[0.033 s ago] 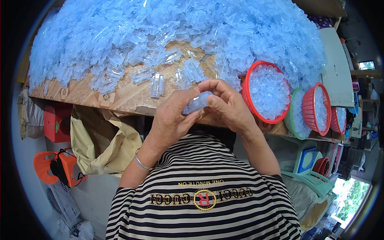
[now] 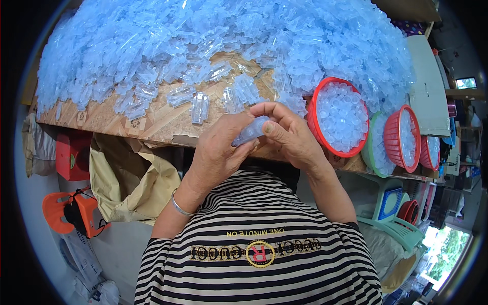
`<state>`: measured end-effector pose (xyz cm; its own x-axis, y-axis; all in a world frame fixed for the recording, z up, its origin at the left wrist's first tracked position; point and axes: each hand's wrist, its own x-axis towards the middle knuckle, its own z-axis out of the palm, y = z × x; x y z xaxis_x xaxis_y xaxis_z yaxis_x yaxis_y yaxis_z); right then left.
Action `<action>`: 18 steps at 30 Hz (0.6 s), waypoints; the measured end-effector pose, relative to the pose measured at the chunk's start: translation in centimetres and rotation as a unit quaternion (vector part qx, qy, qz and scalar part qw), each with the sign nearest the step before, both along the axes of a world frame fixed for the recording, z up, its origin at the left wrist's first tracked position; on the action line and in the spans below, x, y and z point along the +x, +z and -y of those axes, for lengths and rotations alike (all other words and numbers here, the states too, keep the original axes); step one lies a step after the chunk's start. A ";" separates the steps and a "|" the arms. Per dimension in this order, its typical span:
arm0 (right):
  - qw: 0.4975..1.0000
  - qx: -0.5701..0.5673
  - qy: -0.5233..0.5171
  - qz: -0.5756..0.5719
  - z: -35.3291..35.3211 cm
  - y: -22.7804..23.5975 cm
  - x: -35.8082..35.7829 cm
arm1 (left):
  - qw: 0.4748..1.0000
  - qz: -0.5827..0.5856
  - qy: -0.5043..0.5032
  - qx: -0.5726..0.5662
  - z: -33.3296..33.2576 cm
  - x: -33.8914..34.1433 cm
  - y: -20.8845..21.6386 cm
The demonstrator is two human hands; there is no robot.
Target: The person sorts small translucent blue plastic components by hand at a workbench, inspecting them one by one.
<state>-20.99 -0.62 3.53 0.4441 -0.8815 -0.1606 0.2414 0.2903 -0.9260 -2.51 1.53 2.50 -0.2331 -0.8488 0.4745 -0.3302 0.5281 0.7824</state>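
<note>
Close to the table's front edge, a small clear plastic piece (image 2: 249,133) is between my two hands. My left hand (image 2: 216,145) is closed round its left side, thumb on top and fingers beneath. The thumb and curled forefinger of my right hand (image 2: 297,134) close on its right end; whatever lies under those fingers is hidden. Just beyond my hands lie several loose clear plastic tube pieces (image 2: 200,108). To the right of my right hand stands a red basket (image 2: 314,119) full of small round translucent caps (image 2: 340,117).
A huge heap of clear plastic pieces (image 2: 168,46) covers most of the table (image 2: 157,119). Further right stand a green basket (image 2: 369,152) and a second red basket (image 2: 394,140). Below the table's left edge hangs an open tan sack (image 2: 152,188), near an orange stool (image 2: 56,211).
</note>
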 end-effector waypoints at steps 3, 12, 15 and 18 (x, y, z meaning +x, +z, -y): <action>0.998 0.046 0.029 0.024 -0.1 0.1 0.1 | 0.999 0.021 0.001 -0.049 0.1 0.0 -0.2; 0.991 0.072 0.035 0.107 -0.4 0.0 0.5 | 0.997 0.032 -0.003 -0.071 -0.4 0.1 -0.2; 0.990 0.079 0.037 0.109 -0.5 -0.2 0.6 | 0.997 0.033 -0.003 -0.066 -0.5 0.1 -0.2; 0.988 0.092 0.031 0.117 -0.8 -0.4 0.8 | 0.997 0.035 -0.001 -0.062 -0.7 0.1 -0.3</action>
<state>-20.23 0.16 3.16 0.5401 -0.8170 -0.2021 0.4193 0.4694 -0.7771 -2.42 2.20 2.24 -0.2707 -0.7847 0.5576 -0.3811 0.6193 0.6864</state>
